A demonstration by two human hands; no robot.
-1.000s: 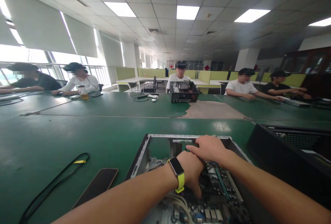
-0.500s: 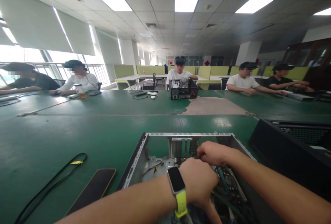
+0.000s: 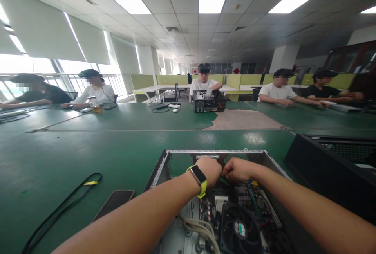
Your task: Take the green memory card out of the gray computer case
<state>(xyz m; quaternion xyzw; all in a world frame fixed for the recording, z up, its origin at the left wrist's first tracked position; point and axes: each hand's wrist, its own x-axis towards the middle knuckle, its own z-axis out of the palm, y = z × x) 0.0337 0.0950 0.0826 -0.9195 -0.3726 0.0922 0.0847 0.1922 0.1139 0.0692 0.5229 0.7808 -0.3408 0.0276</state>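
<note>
An opened computer case lies in front of me with its inside facing up. My left hand, with a yellow-strapped watch on the wrist, is closed near the far wall of the case. Right beside it, my right hand is closed too, its fingers curled down and inward. Whatever the fingertips hold is hidden behind the hands. Nearer to me sit a black cooling fan on the board and a bundle of pale cables.
On the green table a phone and a looped black cable lie to the left. A black case part stands at the right. Across the table, a person reaches into a black crate; other people sit at both sides.
My left hand has moved away from me, from over the middle of the case to beside my right hand, uncovering the fan and cables. My right hand has hardly moved.
</note>
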